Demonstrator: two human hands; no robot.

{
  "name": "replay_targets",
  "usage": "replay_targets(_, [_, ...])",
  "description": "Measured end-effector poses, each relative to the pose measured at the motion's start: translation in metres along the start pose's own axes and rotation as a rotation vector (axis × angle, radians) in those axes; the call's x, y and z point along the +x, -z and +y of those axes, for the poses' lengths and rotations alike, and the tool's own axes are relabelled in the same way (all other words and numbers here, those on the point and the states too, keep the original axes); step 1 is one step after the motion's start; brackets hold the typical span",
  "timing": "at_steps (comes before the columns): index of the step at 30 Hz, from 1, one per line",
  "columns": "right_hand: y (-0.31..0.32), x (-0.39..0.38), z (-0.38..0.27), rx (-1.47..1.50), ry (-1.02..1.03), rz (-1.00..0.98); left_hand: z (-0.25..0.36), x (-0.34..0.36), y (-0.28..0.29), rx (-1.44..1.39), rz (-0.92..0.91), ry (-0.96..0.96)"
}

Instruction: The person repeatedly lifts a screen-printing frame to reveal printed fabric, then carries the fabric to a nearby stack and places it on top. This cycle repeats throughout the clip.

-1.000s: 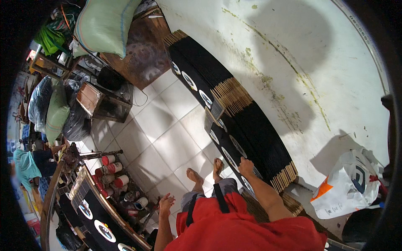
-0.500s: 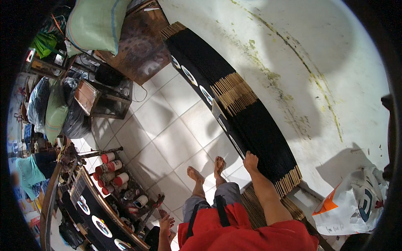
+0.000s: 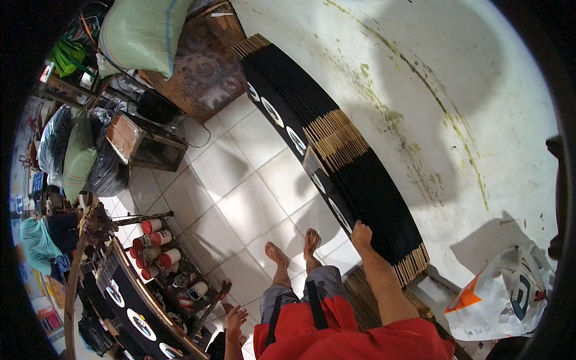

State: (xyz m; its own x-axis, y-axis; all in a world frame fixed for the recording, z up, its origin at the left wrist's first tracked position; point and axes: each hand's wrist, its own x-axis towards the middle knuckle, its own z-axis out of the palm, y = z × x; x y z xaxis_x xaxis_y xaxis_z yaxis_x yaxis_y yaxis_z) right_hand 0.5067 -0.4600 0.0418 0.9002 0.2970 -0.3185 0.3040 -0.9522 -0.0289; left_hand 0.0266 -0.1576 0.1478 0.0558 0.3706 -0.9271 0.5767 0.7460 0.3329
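A long row of black panels [image 3: 372,186] with bare wooden slats at its ends and middle leans against the white wall. White round prints show on the front panel [image 3: 329,198]. My right hand [image 3: 362,235] is closed over the upper edge of that front panel, near the row's close end; its fingertips are partly hidden. Low on the left, my left hand [image 3: 236,319] hangs with fingers apart, holding nothing. Nearest to it is a rack of paint-smeared cans [image 3: 170,257]. Past the rack lies another black panel with round prints [image 3: 140,324] in a wooden frame.
Pale floor tiles [image 3: 249,207] spread around my bare feet. A white plastic bag [image 3: 492,306] stands at the lower right. To the far left are a stuffed green sack [image 3: 141,36], a brown board [image 3: 201,69], a wooden box frame [image 3: 144,144] and a person in teal [image 3: 37,243].
The view has shifted slightly. My right hand stays on the front panel's edge, and my left hand still hangs with nothing in it.
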Motion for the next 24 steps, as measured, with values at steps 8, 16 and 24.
replay_targets(8, [-0.006, 0.001, 0.007, -0.034, -0.014, 0.005, -0.007, 0.0, 0.002, 0.034, 0.064, 0.003])
replay_targets(16, [-0.002, 0.008, 0.013, -0.054, -0.008, 0.032, -0.01, 0.006, 0.002, 0.039, 0.036, -0.061])
replay_targets(24, [0.006, 0.01, 0.01, -0.054, 0.019, 0.024, 0.0, 0.002, -0.008, 0.007, 0.014, -0.041])
